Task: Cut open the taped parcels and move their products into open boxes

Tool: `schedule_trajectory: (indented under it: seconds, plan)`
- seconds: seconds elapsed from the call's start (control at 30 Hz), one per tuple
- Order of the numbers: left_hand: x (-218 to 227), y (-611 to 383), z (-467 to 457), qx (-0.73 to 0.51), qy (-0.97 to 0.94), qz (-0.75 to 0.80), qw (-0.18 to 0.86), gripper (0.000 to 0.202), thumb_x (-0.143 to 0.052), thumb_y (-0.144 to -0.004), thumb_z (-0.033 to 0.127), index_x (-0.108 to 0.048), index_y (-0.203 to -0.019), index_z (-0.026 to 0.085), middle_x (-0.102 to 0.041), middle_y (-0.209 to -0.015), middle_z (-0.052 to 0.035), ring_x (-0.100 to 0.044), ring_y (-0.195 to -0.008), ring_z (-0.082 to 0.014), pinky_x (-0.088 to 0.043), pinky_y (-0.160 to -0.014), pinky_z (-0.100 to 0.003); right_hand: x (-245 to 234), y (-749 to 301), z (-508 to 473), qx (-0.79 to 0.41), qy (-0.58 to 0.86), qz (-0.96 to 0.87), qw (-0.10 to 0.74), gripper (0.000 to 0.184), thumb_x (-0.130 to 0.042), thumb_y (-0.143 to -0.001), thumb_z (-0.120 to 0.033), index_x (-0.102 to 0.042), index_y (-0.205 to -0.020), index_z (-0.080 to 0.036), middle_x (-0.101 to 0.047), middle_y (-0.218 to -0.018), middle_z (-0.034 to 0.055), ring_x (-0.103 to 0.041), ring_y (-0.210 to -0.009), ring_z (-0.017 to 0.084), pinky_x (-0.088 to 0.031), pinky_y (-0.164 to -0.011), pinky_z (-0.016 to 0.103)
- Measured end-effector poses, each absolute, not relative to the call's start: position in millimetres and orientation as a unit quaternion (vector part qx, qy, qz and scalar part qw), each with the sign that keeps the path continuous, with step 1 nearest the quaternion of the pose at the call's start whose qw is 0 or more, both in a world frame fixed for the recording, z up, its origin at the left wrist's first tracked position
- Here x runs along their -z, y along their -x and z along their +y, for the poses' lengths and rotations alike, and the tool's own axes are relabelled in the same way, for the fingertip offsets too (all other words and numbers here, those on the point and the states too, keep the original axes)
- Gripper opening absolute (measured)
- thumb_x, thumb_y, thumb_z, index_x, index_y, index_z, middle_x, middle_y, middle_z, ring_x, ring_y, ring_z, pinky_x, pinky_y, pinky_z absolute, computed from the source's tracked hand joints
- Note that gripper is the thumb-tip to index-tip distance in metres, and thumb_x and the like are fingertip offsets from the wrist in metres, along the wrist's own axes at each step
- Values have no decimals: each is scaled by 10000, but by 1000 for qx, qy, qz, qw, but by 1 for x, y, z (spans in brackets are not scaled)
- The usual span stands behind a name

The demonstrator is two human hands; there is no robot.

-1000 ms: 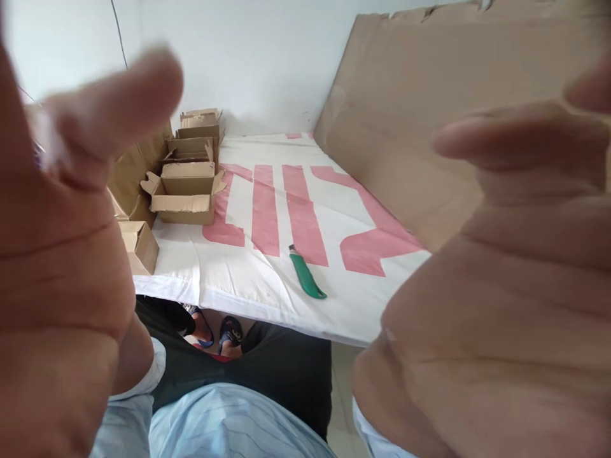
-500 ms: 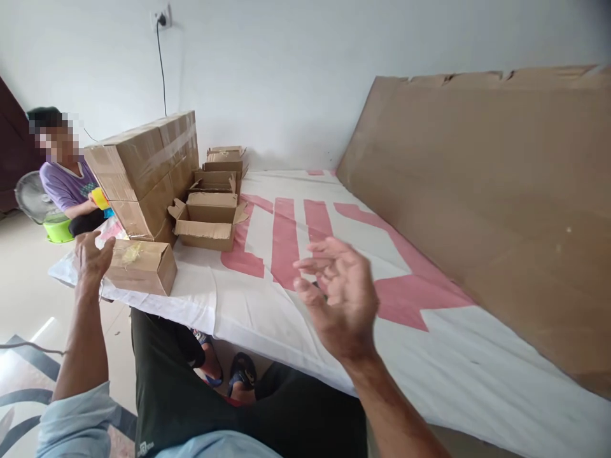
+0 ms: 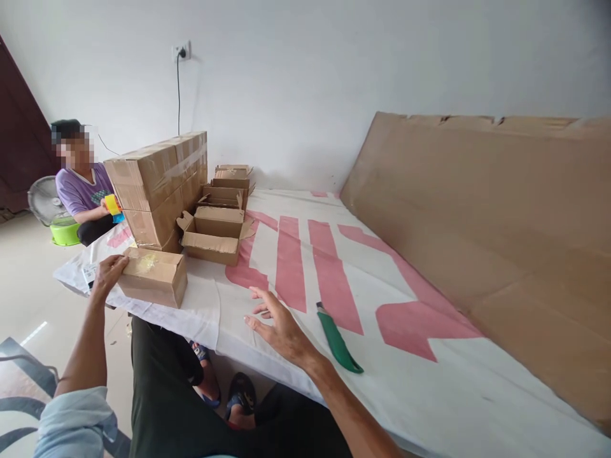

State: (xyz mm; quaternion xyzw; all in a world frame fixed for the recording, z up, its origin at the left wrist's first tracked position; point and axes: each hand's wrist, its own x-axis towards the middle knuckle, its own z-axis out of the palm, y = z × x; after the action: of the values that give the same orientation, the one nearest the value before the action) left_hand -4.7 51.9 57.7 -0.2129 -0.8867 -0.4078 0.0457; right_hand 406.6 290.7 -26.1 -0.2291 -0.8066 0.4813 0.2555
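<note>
My left hand (image 3: 107, 273) rests against the left end of a small closed cardboard box (image 3: 153, 277) near the table's left front corner, fingers curled on it. Flat on the white cloth with red lettering (image 3: 305, 280) lies my right hand (image 3: 277, 324), fingers spread and holding nothing. A green utility knife (image 3: 338, 340) lies just to the right of that hand, not touched.
A stack of taped cartons (image 3: 157, 184) and several open small boxes (image 3: 214, 232) stand at the back left. A big cardboard sheet (image 3: 491, 235) leans along the right side. Another person (image 3: 81, 191) sits on the floor at far left beside a fan (image 3: 42, 200).
Both hands dropped from in front of the camera. The left reached the small box; the right came down flat onto the cloth beside the knife.
</note>
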Motion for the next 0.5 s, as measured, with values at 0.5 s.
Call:
schedule_trajectory:
  seconds: [0.5]
  plan:
    - [-22, -141, 114, 588, 369, -702, -159, 701, -779, -791, 748, -788, -1209, 186, -812, -1268, -147, -737, -1202, -360, -593, -998, -429, 34, -410, 294, -529, 221, -774, 271, 822, -734, -880, -395, -434, -1638, -290, -608, -1573, 125, -639, -1356, 314, -559, -1107, 515]
